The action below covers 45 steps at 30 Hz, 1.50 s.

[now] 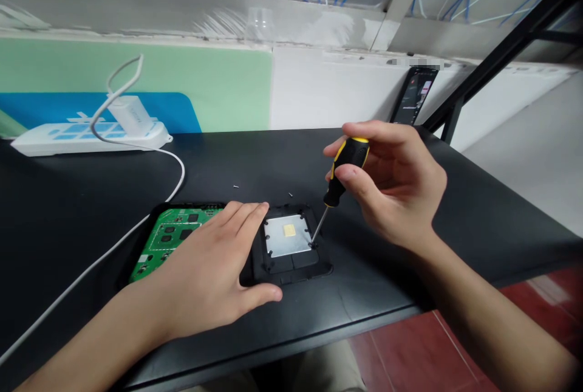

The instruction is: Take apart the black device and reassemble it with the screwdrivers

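Note:
My right hand (396, 179) is closed around the handle of a black and yellow screwdriver (348, 167). The screwdriver leans, its tip at a screw by the lower right corner of a silver metal plate (285, 248). That plate, with a small pale yellow pad (289, 230) on it, sits in a black plastic cover (314, 270). My left hand (218, 264) lies with fingers extended over the cover's left side and the neighbouring black casing, which holds a green circuit board (170, 234). Part of the board is hidden beneath this hand.
Two small screws, one (235, 186) further left and one (290, 194) nearer the cover, lie on the black table (382, 295). A white cable (177, 167) runs from a charger on a power strip (91, 140). A phone (414, 95) leans against the wall.

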Motion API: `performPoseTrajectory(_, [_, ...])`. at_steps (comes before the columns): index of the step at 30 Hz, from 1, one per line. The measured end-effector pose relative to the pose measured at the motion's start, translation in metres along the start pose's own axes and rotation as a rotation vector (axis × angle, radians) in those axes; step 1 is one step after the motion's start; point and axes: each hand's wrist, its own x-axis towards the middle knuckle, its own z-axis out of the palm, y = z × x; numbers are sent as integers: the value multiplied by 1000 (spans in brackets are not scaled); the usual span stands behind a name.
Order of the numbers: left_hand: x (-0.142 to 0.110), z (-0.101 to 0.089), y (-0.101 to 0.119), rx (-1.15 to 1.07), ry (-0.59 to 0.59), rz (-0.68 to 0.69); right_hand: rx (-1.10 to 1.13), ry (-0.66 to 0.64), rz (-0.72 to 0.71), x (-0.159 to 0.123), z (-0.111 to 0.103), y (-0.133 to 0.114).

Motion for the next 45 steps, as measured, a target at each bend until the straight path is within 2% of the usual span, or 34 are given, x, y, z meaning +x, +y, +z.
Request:
performPoseTrajectory(14, [2,-2,2,20,-13,-2,-11,-23,6,-1,-2,-4])
performPoseTrajectory(21, [1,-1,0,10,-7,-1,-32,18,-8,-1,-2,-4])
performPoseTrajectory(36, [1,-1,1,9,-16,-15,-34,-40,-35,-1,-3,-6])
performPoseTrajectory(45, [0,-2,1,-12,-2,-15,71,-114,62,-2,-2,-11])
